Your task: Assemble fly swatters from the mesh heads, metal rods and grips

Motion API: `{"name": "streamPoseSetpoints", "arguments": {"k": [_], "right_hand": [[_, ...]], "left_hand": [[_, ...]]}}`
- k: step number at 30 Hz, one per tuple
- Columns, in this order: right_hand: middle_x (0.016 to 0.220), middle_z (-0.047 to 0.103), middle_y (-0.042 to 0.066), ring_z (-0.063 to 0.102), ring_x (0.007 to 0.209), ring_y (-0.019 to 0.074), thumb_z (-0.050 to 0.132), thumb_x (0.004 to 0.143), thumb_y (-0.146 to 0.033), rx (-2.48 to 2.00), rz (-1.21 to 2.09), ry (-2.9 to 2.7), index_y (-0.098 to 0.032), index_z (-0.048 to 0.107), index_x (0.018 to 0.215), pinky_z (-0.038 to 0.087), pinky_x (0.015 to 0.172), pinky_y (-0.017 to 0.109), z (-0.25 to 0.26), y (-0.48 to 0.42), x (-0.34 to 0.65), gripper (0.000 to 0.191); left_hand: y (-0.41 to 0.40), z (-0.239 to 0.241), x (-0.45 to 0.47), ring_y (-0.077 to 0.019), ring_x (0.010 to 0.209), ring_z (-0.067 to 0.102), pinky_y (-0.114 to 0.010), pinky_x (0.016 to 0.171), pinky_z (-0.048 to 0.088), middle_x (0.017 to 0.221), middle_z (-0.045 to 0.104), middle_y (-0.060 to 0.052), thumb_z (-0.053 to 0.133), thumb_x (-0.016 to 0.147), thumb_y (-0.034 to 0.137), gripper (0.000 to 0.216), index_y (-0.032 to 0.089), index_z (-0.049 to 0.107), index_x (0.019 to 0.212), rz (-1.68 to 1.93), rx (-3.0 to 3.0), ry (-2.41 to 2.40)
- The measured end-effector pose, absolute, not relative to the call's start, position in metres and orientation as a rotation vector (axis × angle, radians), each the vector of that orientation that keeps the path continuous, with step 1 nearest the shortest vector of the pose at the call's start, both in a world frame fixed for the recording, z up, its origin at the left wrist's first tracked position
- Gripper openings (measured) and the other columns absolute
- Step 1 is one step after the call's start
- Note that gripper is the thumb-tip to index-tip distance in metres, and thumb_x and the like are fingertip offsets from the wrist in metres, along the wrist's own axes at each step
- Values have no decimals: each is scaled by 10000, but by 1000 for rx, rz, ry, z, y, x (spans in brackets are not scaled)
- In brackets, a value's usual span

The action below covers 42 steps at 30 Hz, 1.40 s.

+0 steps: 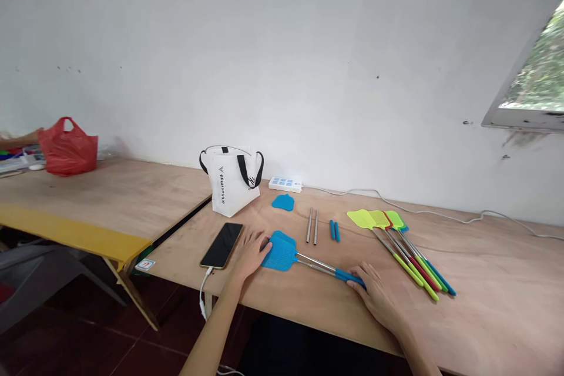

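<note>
1. The left hand [250, 254] lies flat on the worktop [484, 305], fingers spread, their tips touching the blue swatter heads [280, 252]
2. The right hand [378, 296] rests at the other end, fingers loosely curled over the blue grips [348, 276]; whether it truly clasps them I cannot tell
3. Two blue swatters lie stacked between the hands, steel rods [315, 264] running from the heads to the grips, near the front edge of the worktop
4. A phone [221, 245] lies just left of the left hand, screen dark, with a white cable [203, 291] hanging off the edge
5. Behind the swatters lie two loose steel rods [312, 225], two loose blue grips [335, 230] and a spare blue head [282, 202]
6. To the right is a fanned pile of finished swatters [403, 249], yellow, green, red and blue
7. A white tote [230, 182] stands by the wall beside a power strip [285, 184]
8. Far left, a red bag [67, 147] sits on another table, with another person's hand [17, 140] behind it
</note>
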State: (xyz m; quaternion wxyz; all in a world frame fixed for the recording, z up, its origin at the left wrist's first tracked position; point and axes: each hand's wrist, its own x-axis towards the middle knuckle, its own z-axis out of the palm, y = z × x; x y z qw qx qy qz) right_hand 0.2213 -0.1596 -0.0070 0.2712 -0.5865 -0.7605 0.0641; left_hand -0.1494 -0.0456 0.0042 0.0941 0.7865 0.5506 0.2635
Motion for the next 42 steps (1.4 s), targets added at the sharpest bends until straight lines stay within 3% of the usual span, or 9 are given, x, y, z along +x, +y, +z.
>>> {"name": "streamPoseSetpoints", "arguments": {"k": [9,16,18,21,25,31,36,42], "right_hand": [[1172,649,92,596,1171,273,343,1027,-406,-1629,222,-2089,-278,639,1183,464,1043,443,-12,-162,210,358],[1057,614,77,647,849,225,301,1029,-413,-1620,180,-2013,-286,643,1144,535,748,352,1,-165,226,383],[1033,599,71,641,838,221,321,1022,-457,-1606,137,-1948,-270,645,1110,528,732,347,6,-163,237,384],[1021,594,83,639,944,259,333,997,-522,-1681,14,-1716,-236,643,1103,522,813,380,5,-158,257,435],[1100,601,133,634,1028,328,248,987,-524,-2031,-101,-1351,-182,615,1241,520,825,436,-7,-151,277,561],[1211,619,160,619,1130,326,235,1004,-411,-2384,-224,-1486,-182,547,1401,515,896,438,-19,-154,286,554],[1204,614,141,586,1177,322,269,1001,-436,-2382,-356,-1544,-256,581,1388,503,929,462,-18,-160,292,529],[1492,472,59,433,1384,314,349,948,-596,-2344,-380,-1501,-388,624,1320,388,1078,573,-21,-164,313,507]], "left_hand": [[-49,10,-148,-257,1271,538,-426,1106,408,1293,627,-72,434,1005,439,281,236,617,1071,828,2284,1608],[-50,16,-145,-252,1231,579,-408,1073,435,1237,669,-71,318,1028,549,440,241,610,1141,974,2117,1574],[-49,17,-144,-243,1226,589,-386,1062,445,1234,670,-76,290,1030,559,467,236,605,1151,1056,2047,1547],[-47,16,-143,-239,1212,596,-376,1077,434,1224,672,-88,302,1028,549,459,220,597,1153,1142,1981,1533],[-47,13,-142,-248,1218,592,-388,1086,417,1217,674,-80,343,1019,556,434,229,606,1133,1100,2001,1527],[-49,12,-143,-264,1181,603,-411,1044,439,1187,683,-81,370,1017,533,400,231,620,1099,983,2067,1518],[-49,11,-144,-258,1150,602,-418,1042,445,1165,677,-76,384,1017,495,367,227,631,1061,966,2152,1493],[-51,13,-145,-252,1154,591,-414,1057,439,1173,666,-78,392,1019,476,355,230,647,1035,946,2196,1487]]}}
